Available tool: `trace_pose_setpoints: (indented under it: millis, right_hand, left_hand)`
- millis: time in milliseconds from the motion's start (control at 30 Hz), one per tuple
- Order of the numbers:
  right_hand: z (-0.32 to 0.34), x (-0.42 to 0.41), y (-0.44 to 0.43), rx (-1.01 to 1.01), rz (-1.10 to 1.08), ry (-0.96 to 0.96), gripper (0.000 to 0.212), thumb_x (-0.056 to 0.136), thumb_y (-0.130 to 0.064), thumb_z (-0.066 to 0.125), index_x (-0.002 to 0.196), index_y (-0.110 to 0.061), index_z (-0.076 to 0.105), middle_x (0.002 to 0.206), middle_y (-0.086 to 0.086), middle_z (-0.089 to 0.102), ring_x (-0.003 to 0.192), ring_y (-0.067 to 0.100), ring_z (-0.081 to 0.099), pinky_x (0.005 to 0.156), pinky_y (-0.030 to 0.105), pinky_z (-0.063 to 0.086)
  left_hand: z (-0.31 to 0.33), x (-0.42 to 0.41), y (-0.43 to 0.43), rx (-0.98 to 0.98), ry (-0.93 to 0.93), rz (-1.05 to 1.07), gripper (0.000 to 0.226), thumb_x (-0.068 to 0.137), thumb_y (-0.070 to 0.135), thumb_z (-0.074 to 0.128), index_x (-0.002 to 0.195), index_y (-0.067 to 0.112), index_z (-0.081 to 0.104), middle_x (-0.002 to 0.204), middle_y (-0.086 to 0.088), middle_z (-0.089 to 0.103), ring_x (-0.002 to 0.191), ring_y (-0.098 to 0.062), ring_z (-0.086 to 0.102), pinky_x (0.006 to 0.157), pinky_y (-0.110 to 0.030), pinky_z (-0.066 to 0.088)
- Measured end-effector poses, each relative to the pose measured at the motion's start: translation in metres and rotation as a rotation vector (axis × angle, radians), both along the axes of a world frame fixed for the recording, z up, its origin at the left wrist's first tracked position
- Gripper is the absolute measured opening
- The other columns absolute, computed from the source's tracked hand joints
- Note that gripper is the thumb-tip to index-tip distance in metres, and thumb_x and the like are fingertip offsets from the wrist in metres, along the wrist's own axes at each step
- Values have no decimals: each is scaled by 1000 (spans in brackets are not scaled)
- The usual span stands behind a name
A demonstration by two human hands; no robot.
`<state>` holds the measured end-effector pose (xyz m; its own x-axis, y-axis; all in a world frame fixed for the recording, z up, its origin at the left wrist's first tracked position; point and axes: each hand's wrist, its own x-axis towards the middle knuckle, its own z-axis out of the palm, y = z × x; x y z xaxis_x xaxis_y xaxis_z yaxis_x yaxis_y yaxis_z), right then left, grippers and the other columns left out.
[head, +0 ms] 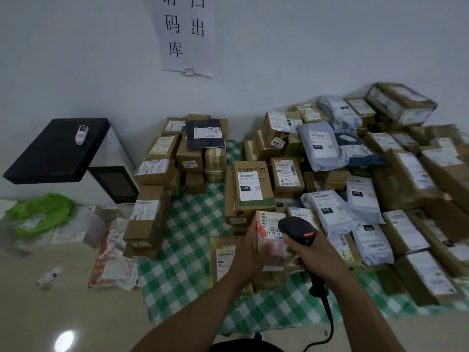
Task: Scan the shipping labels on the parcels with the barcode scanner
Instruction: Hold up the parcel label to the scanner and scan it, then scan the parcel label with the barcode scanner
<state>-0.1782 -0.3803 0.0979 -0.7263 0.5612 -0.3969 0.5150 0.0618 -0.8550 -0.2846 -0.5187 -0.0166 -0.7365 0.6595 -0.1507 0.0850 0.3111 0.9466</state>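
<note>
Our left hand (250,252) holds a small parcel (272,246) near the middle, right hand (314,255) grips the barcode scanner (295,228) just beside its label (272,221); we should turn this label flat toward the scanner.
</note>
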Motion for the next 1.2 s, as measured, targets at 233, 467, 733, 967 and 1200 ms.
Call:
trace_pose_setpoints:
  millis: [233,467,733,967,1200]
  right_hand:
    - [-1,-3,1,-65,65,46,21,94,-38,75,112,-30,69,86,-1,79,67,10,70,65,29,56]
    - [-7,-35,-35,-181,228,54,28,95,-37,74,119,-26,68,84,-1,76,65,12,67,64,30,54]
    - [-5,-97,-105,-155,339,74,23,96,-30,74,116,-28,66,83,-1,76,60,10,64,58,23,53]
    - [-15,-154,-166,-177,237,1,27,94,-35,75,119,-30,67,87,0,78,64,13,67,66,31,55]
    - [-17,-188,-210,-136,105,-47,24,93,-35,76,115,-30,67,86,-1,78,63,14,67,61,26,56]
  left_hand:
    - [8,7,-5,-42,-90,153,47,105,42,55,150,36,44,133,17,63,116,-1,63,95,-23,53]
    - [9,-20,-67,-180,-53,497,54,97,30,70,147,27,49,132,8,57,118,-12,57,94,-27,50]
    - [12,-100,-152,-451,160,788,61,99,36,64,149,10,43,148,-16,48,133,-33,46,113,-45,36]
    - [12,-199,-222,-502,-24,675,64,98,38,60,153,15,38,155,-17,41,141,-35,39,117,-47,27]
    - [-28,-246,-247,-338,-213,330,73,65,38,86,132,26,61,123,2,71,106,-17,69,86,-34,55]
